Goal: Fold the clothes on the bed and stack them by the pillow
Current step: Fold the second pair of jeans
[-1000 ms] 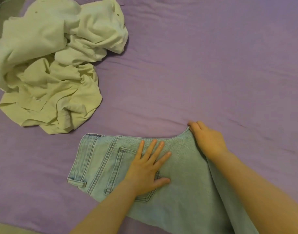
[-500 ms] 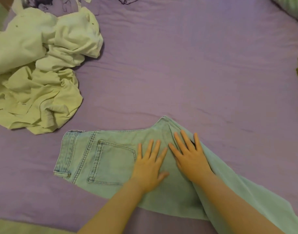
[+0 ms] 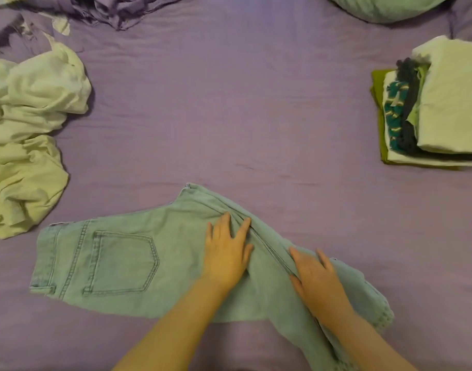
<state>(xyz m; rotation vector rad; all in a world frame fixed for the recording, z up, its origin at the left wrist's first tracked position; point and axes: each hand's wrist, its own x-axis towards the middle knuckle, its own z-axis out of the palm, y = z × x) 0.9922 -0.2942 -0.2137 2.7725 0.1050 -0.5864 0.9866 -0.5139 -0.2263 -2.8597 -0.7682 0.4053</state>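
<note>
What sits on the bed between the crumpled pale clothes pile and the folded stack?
Nothing: the head view shows only bare purple sheet between the crumpled pile and folded stack.

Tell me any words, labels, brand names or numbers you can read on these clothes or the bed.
None can be read.
jeans: plain stitching and a back pocket, no legible tag.
folded stack: a teal and white pattern, not lettering.
crumpled pale clothes: no print showing.
</note>
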